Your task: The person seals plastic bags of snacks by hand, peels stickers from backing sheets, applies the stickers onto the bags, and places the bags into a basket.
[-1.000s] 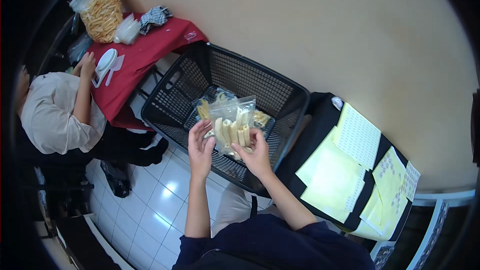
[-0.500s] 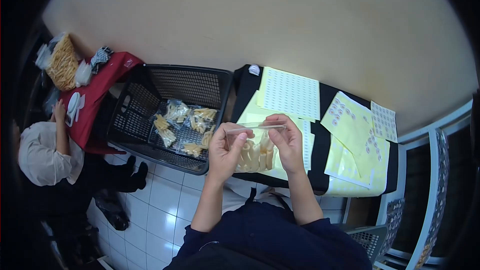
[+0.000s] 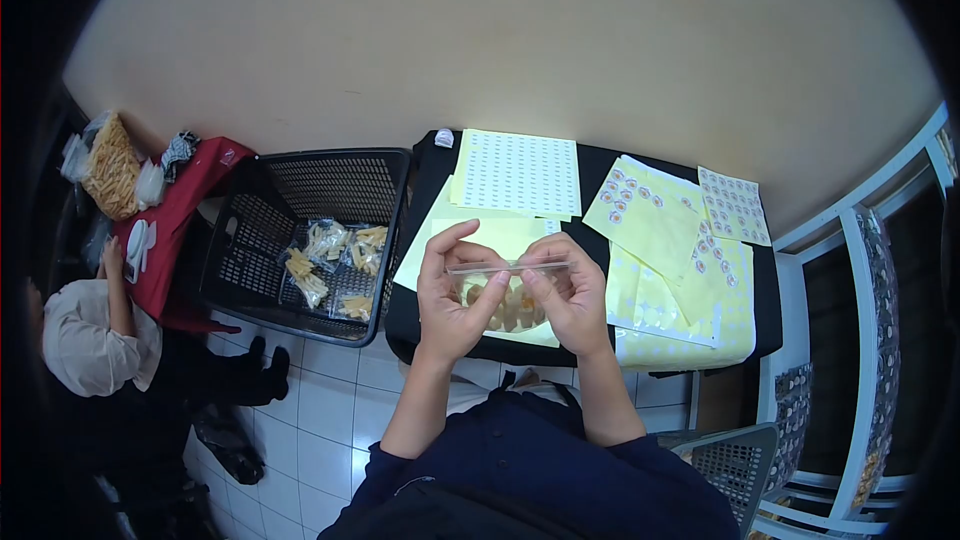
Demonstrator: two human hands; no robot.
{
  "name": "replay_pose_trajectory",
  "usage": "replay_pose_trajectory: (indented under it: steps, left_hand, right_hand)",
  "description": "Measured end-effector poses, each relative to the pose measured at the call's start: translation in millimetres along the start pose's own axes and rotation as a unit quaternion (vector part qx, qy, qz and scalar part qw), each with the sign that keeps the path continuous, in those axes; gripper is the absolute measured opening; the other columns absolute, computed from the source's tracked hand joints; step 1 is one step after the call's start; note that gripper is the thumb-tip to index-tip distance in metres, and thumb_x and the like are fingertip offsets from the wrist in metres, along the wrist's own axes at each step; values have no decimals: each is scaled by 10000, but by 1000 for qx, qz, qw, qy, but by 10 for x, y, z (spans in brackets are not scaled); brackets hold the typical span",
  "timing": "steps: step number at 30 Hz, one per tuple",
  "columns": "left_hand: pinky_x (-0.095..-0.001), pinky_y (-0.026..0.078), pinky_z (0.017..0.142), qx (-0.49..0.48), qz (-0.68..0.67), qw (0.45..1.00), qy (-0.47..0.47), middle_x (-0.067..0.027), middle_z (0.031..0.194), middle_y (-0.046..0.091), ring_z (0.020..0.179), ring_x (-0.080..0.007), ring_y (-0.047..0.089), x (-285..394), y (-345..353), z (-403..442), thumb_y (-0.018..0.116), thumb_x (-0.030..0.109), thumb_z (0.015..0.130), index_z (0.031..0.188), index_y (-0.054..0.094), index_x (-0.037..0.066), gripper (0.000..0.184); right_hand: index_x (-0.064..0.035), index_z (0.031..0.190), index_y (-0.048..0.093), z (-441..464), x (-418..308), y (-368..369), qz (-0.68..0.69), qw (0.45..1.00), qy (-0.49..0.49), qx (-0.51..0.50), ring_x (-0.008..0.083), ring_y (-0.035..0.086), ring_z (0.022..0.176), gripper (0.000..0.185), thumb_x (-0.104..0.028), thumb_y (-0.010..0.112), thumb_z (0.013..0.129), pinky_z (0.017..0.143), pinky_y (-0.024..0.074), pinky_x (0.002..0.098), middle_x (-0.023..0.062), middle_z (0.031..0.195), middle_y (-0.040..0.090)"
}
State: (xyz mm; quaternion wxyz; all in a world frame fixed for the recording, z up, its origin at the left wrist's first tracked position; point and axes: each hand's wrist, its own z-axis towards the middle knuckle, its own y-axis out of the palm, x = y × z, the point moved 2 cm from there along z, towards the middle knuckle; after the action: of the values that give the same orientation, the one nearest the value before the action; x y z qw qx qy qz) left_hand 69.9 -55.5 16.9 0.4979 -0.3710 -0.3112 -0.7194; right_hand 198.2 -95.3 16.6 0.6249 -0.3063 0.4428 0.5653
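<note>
Head view: a black basket is standing left of the black-covered surface.
In front of it, the left hand is gripping the top edge of a clear bag, the right hand pinching alongside.

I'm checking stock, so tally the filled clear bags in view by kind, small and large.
Small clear packets: 5 (1 held, 4 distinguishable in the black plastic basket)
Large clear bag of yellowish sticks: 1
Total: 6 distinguishable
</note>
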Motion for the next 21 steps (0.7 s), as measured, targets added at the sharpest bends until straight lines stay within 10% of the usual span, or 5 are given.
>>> replay_pose_trajectory:
  steps: [21]
  left_hand:
    - [-230,429,714,14,29,999,32,-95,759,605,747,-123,573,76,154,-54,579,-42,739,1168,305,-25,510]
  right_hand:
    - [14,775,594,-68,-50,-118,-24,998,-7,53,139,578,696,73,-52,606,747,647,435,235,95,744,605]
